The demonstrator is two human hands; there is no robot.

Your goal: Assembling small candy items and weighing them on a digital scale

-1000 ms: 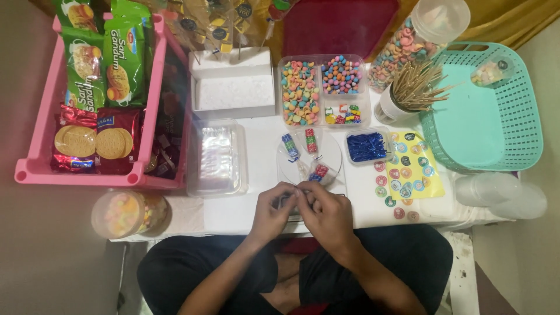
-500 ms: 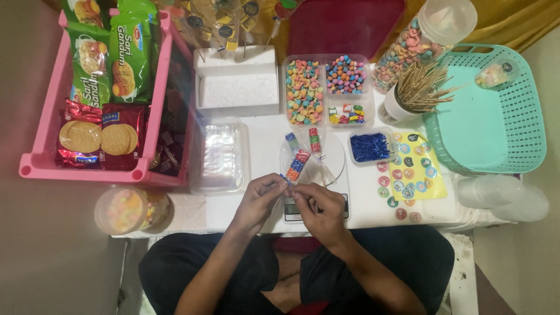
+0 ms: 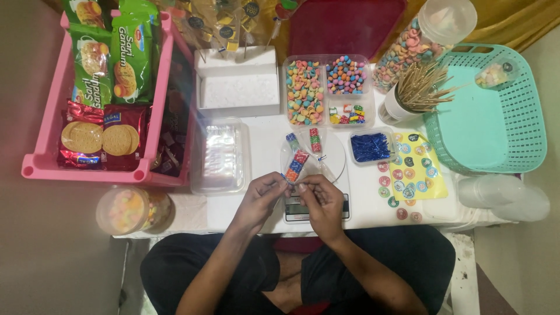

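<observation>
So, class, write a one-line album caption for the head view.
Both hands, left and right, hold a candy skewer over a small scale.

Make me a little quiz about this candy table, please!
1. True or false: both hands, the left hand and the right hand, pinch one candy packet.
2. What stands in the white cup? A) wooden sticks B) spoons C) pencils
3. Which basket holds the biscuit packs: the pink basket or the green basket?

Key: 1 true. 2 A, the sticks. 3 the pink basket.
</observation>
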